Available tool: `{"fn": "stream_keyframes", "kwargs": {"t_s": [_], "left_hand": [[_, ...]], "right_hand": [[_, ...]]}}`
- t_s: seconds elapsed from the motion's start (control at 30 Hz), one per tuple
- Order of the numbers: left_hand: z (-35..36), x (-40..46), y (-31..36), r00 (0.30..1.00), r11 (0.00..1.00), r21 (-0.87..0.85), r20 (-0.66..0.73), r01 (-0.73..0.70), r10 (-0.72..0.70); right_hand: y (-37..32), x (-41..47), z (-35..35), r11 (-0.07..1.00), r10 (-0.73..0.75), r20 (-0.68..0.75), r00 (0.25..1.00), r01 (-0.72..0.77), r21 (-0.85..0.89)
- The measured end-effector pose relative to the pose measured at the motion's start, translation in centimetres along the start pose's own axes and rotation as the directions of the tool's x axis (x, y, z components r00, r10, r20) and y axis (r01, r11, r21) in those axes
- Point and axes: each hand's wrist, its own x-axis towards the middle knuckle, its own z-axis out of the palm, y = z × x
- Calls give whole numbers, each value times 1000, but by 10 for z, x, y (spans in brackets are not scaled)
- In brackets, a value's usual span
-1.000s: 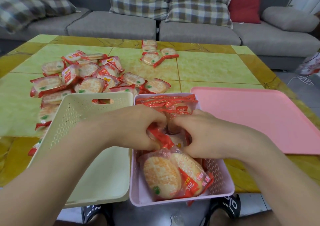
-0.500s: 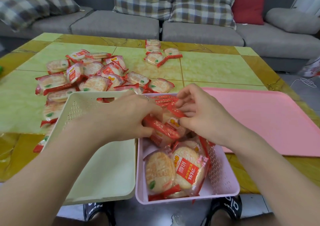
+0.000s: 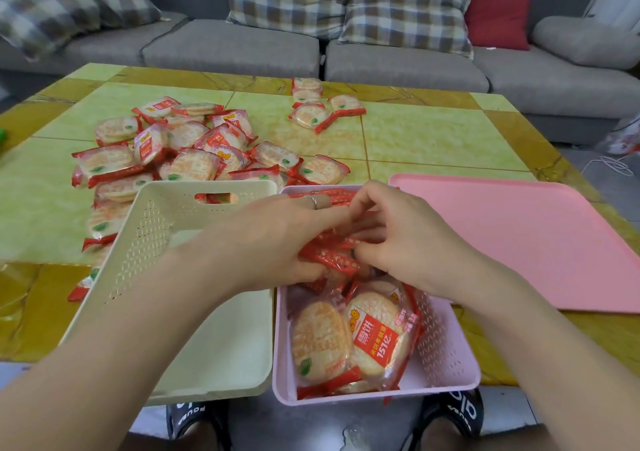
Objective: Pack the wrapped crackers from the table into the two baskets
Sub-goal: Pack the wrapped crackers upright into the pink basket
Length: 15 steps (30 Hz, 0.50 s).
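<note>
Table (image 3: 433, 132): pink basket (image 3: 450, 378) of crackers (image 3: 349, 340).

left basket (image 3: 194, 312): near counter (image 3: 433, 139) edge, touching right basket (image 3: 446, 357)
right basket: packed crackers (image 3: 353, 340) inside
lid (image 3: 519, 243): right of baskets
loose crackers (image 3: 180, 153): behind left basket
small cracker group (image 3: 318, 108): far centre
sofa (image 3: 398, 66): behind counter

Since 1 s ago, raised from deep in the pink basket (image 3: 446, 378) to mid-basket, both hands now gripping upright cracker packets (image 3: 332, 260).
</note>
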Motion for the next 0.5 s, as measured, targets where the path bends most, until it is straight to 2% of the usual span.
{"fn": "stream_keyframes", "kwargs": {"t_s": [0.13,0.2,0.33,0.5], "left_hand": [[0,2,-2,1000,997,70,18,8,-9],[-1,2,-5,1000,994,106,4,9,-10],[1,4,-7,1000,993,114,-13,-14,15],[8,9,-5,1000,999,41,-20,-18,19]], "right_hand": [[2,-5,-11,971,1,-26,1000,-7,-238],[3,-7,-14,959,23,-9,1000,-25,-282],[2,-7,-10,967,38,60,997,-22,-255],[2,-2,-3,995,64,126,990,-54,-81]]}}
